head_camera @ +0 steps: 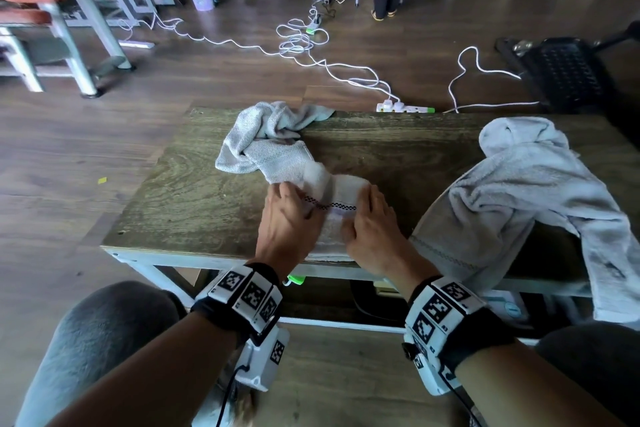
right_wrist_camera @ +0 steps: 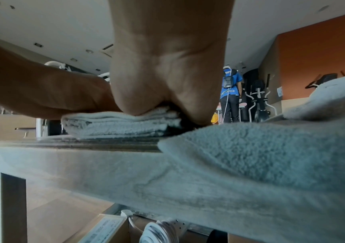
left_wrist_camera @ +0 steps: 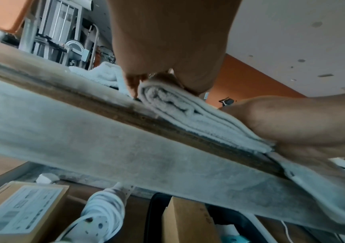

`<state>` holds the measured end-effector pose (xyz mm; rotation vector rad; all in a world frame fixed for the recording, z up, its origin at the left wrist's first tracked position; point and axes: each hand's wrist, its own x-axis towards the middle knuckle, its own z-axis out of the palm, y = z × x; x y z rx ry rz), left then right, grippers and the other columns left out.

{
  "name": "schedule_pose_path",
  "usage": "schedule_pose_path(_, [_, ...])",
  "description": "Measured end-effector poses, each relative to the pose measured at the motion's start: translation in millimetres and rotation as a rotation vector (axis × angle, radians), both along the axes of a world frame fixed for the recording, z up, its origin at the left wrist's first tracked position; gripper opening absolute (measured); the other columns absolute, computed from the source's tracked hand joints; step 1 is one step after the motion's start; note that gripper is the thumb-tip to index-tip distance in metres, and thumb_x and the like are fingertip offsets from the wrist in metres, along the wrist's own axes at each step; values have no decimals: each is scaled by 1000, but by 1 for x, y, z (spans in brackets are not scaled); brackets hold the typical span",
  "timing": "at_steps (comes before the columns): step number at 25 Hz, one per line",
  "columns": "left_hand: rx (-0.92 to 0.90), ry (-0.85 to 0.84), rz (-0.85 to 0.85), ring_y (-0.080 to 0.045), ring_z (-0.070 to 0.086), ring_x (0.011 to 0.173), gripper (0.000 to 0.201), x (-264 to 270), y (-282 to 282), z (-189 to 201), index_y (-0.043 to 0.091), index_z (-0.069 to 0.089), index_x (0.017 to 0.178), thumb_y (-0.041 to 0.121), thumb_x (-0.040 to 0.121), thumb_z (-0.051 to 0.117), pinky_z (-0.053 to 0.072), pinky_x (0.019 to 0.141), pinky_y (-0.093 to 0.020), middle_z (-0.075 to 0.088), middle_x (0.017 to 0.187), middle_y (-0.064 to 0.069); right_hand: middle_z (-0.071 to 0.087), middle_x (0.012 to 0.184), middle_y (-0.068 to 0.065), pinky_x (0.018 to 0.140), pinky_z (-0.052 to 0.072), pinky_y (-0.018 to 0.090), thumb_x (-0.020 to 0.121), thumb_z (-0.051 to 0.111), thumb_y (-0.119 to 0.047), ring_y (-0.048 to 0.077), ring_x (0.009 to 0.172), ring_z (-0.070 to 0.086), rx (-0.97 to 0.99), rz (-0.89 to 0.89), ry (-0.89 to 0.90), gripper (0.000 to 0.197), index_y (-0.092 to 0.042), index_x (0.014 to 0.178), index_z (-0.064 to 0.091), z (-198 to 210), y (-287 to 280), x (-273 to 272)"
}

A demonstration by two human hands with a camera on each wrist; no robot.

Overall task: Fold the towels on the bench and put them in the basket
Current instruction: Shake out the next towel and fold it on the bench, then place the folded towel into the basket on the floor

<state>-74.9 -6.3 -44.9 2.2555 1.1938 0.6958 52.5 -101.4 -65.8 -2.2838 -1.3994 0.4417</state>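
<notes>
A folded white towel (head_camera: 341,194) with a black checked stripe lies on the wooden bench (head_camera: 194,194), close to its front edge. Both hands rest on top of it. My left hand (head_camera: 289,215) covers its left edge, fingertips down beside the fold (left_wrist_camera: 188,113). My right hand (head_camera: 372,222) presses flat on its right half, palm down on the layered stack (right_wrist_camera: 115,125). A crumpled grey towel (head_camera: 266,142) lies behind at the bench's far edge. A large pale towel (head_camera: 519,191) sprawls on the right and hangs over the front edge (right_wrist_camera: 260,156). No basket is clearly in view.
A power strip (head_camera: 403,107) and loose white cables lie on the floor behind the bench. Cardboard boxes and a coiled white cable (left_wrist_camera: 103,210) sit under the bench. A black chair base (head_camera: 561,69) stands at the back right. A person in a blue shirt (right_wrist_camera: 230,92) stands far off.
</notes>
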Motion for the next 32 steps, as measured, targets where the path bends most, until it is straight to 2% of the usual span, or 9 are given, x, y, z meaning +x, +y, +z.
schedule_pose_path(5, [-198, -290, -254, -15, 46, 54, 32, 7, -1, 45, 15, 40, 100, 12, 81, 66, 38, 52, -26, 55, 65, 4, 64, 122, 5, 73, 49, 14, 100, 50, -40, 15, 97, 66, 253, -161, 376, 52, -18, 144, 32, 32, -8, 5])
schedule_pose_path(8, [-214, -390, -330, -10, 45, 54, 33, -7, 5, 95, 22, 40, 95, 16, 73, 64, 41, 53, -29, 58, 68, 6, 72, 109, -12, 88, 53, 31, 98, 54, -46, 15, 104, 68, 346, -156, 740, 25, -36, 121, 58, 65, -12, 2])
schedule_pose_path(11, [-228, -452, -292, -6, 53, 62, 37, -35, 13, 148, 15, 48, 102, 19, 71, 67, 47, 58, -26, 62, 77, 5, 76, 106, -2, 85, 54, 39, 95, 63, -21, 21, 104, 71, 487, -74, 1003, 17, -20, 111, 67, 101, -5, -12])
schedule_pose_path(14, [-222, -457, -224, -3, 60, 62, 41, -86, 16, 194, 9, 50, 111, 12, 79, 75, 47, 56, -20, 68, 83, 2, 71, 121, -5, 93, 54, 40, 96, 61, -15, 16, 112, 68, 555, 53, 984, 31, -22, 126, 59, 139, 10, -43])
schedule_pose_path(18, [-225, -432, -92, -18, 71, 77, 40, -168, 11, 225, 7, 46, 115, 8, 86, 72, 60, 69, -43, 72, 89, -7, 41, 156, -10, 115, 37, 49, 72, 64, -78, 17, 141, 41, 419, 229, 750, 97, -38, 151, 24, 168, 36, -94])
schedule_pose_path(20, [-245, -427, -35, -27, 72, 87, 41, -204, 3, 234, 3, 47, 118, 6, 86, 73, 59, 78, -51, 72, 98, -15, 25, 163, -11, 120, 30, 47, 66, 64, -77, 14, 148, 28, 373, 275, 780, 112, -35, 156, 11, 170, 53, -112])
schedule_pose_path(22, [-271, -472, 3, -26, 73, 89, 40, -241, -9, 242, 2, 49, 117, 4, 85, 72, 60, 81, -46, 72, 102, -14, 24, 163, -11, 119, 31, 48, 76, 70, -47, 14, 148, 28, 275, 355, 947, 101, -31, 157, 13, 187, 58, -144])
schedule_pose_path(25, [-269, -527, 91, -32, 71, 97, 54, -295, -23, 247, 6, 48, 123, 11, 79, 79, 59, 83, -50, 71, 108, -20, 59, 137, -5, 96, 50, 41, 93, 57, -4, 20, 127, 56, 191, 558, 979, 51, -23, 136, 37, 200, 78, -183])
schedule_pose_path(32, [-593, -695, 418, -28, 68, 109, 44, -392, -26, 160, -2, 58, 121, 5, 81, 74, 57, 90, -42, 68, 122, -15, 69, 117, 5, 85, 54, 39, 96, 61, -16, 16, 100, 65, -9, 857, 734, 47, -37, 113, 22, 150, 126, -263])
